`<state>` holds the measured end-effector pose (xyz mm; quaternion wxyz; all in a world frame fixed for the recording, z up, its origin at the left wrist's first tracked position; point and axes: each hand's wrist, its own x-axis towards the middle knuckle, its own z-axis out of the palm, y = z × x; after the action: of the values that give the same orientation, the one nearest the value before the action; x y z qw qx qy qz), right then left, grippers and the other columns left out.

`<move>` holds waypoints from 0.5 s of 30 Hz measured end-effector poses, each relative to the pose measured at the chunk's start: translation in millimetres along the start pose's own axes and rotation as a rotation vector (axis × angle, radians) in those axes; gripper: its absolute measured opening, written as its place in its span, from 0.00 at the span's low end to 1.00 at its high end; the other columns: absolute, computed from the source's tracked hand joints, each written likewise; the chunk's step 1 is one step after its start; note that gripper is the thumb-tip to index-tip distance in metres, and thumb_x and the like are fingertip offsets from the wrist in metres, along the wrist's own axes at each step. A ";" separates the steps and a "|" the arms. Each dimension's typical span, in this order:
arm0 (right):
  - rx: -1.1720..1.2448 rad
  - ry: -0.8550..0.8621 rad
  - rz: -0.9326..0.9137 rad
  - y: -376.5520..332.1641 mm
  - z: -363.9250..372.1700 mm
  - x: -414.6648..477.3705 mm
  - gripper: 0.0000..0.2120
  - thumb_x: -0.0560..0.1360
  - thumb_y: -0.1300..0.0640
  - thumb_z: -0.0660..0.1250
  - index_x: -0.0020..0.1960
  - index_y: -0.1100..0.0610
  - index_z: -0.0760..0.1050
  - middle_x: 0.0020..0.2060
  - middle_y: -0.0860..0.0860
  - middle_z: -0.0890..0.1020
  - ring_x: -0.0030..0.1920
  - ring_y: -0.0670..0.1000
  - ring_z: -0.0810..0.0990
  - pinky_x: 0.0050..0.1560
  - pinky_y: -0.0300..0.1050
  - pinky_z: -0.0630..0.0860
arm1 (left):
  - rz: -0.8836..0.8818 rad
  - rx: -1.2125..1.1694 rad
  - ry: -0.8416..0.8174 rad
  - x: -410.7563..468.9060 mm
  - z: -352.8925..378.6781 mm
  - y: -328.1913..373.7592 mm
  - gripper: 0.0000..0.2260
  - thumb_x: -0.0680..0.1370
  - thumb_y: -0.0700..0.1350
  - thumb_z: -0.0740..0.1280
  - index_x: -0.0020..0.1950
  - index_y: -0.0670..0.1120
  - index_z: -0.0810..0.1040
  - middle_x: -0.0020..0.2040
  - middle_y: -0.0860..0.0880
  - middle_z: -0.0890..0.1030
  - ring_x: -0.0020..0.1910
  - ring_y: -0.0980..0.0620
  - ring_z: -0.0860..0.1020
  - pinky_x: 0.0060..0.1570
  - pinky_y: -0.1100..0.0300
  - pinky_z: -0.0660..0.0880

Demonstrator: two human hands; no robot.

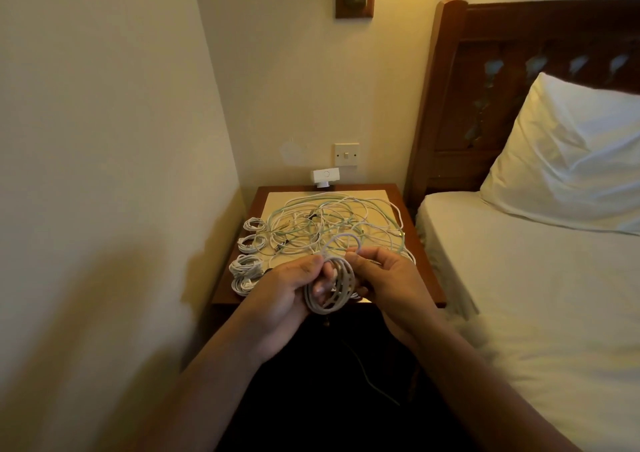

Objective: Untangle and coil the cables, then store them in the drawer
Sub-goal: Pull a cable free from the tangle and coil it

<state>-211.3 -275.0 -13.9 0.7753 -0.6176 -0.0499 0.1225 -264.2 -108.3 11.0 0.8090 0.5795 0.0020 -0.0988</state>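
Left edge of nightstand (410,225): four small coiled white cables, counted near to far: first (244,283), second (246,264), third (252,243), fourth (254,225). They lie flat in one row that runs front to back, each just beside the next.

Left hand (287,289): above the front edge of the nightstand, thumb on top, fingers curled round the left side of a partly wound coil (330,289). One such coil in hand. It is off-white, several turns, held on edge. Its oval runs up-down in frame, with the lower turns hanging below the fingers.

From the coil's top one loose loop (341,242) arches up and over to the right.

Behind the hands: one tangle of cables (332,221), white and pale green strands crossing, spread over the cream panel (277,202) of the nightstand top. The strand count cannot be told.

Right hand (384,278): thumb and forefinger pinch the right end of the loose loop. The other fingers are curled under, near the coil.

Back wall: one white plug adapter (325,176), one light switch (346,154).

Far right: bed (519,278) with one pillow (568,161), wooden headboard (460,112).
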 end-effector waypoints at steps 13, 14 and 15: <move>0.043 -0.252 0.218 17.3 2.8 -3.4 0.11 0.78 0.56 0.68 0.53 0.63 0.83 0.36 0.52 0.80 0.31 0.45 0.72 0.32 0.35 0.68 | -0.048 0.043 0.122 4.7 -3.9 -12.4 0.13 0.85 0.44 0.57 0.45 0.39 0.73 0.44 0.41 0.79 0.40 0.47 0.80 0.42 0.54 0.79; 0.069 -0.270 0.234 15.7 3.2 -4.8 0.11 0.80 0.56 0.66 0.52 0.61 0.84 0.37 0.52 0.80 0.32 0.45 0.71 0.34 0.37 0.68 | -0.037 0.045 0.140 5.0 -4.1 -13.4 0.13 0.86 0.44 0.58 0.47 0.37 0.74 0.45 0.40 0.80 0.41 0.45 0.81 0.43 0.53 0.80; 0.102 -0.284 0.257 12.7 3.5 -6.4 0.12 0.81 0.55 0.63 0.53 0.60 0.83 0.37 0.52 0.80 0.33 0.46 0.71 0.36 0.39 0.68 | -0.024 0.064 0.156 5.2 -4.4 -14.5 0.13 0.86 0.44 0.58 0.50 0.36 0.74 0.46 0.39 0.81 0.42 0.45 0.81 0.43 0.54 0.81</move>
<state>-219.9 -270.6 -24.9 0.7687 -0.5554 -0.0731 0.3087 -261.0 -109.4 -4.7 0.7860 0.6111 0.0688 -0.0629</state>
